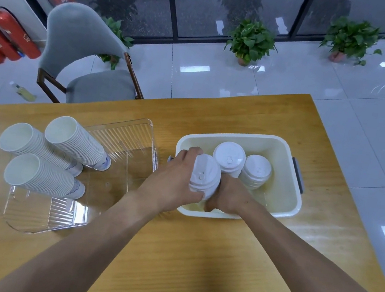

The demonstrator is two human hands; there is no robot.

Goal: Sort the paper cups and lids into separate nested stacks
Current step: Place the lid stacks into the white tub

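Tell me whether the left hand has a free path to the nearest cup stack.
Probably yes, once freed: the left hand grips a lid stack now, and only the low clear tray wall lies before the cup stack.

Bright, even overhead light glared off the glossy white floor tiles (223, 75); wide-angle distortion bent the edges.
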